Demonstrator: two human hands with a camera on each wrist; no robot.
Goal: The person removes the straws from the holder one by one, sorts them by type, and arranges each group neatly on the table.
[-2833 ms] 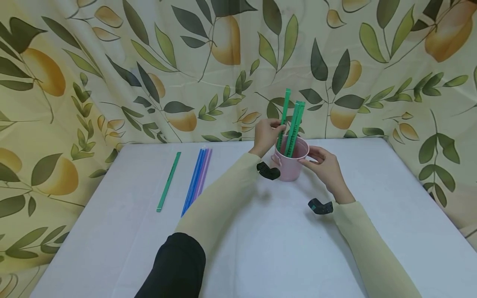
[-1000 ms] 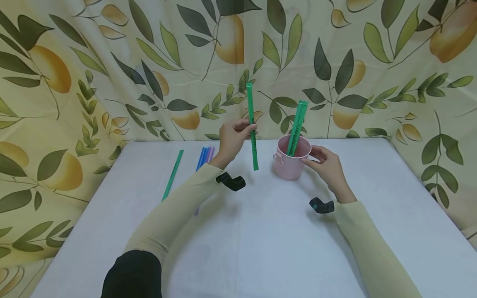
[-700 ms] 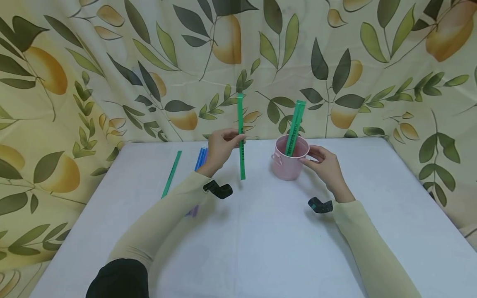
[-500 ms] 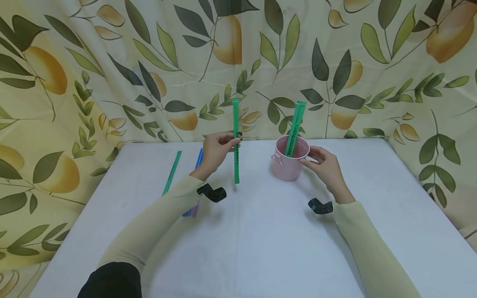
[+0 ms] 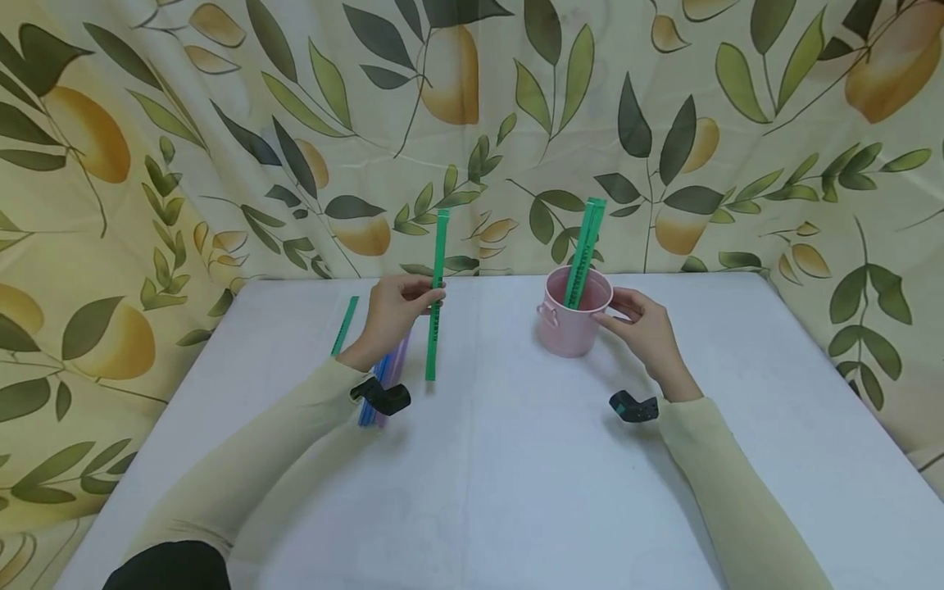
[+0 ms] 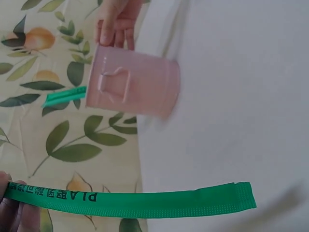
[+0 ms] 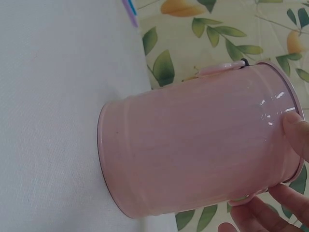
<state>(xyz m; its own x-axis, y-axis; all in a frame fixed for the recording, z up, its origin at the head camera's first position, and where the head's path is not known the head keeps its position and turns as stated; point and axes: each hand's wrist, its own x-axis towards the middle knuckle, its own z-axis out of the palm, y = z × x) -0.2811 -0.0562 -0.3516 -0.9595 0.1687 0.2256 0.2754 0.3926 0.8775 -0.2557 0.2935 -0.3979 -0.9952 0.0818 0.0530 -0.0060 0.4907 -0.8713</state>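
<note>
My left hand pinches a green-wrapped straw between thumb and fingers. The straw stands nearly upright in the head view, its lower end over the white table. Printed letters run along its wrapper. At the bucket's right side, my right hand grips the rim of a small pink bucket, thumb on the near side in the right wrist view. Several green-wrapped straws lean inside the bucket, their lower ends hidden by its wall.
Blue straws and purple straws lie on the table, partly behind my left wrist. Another green-wrapped straw lies left of them, its near end covered by my arm. A leaf-and-fruit patterned cloth hangs behind the table.
My left hand has drawn the green-wrapped straw up out of the bucket and carried it left and lower, towards the blue and purple straws. My right hand has stayed on the bucket.
</note>
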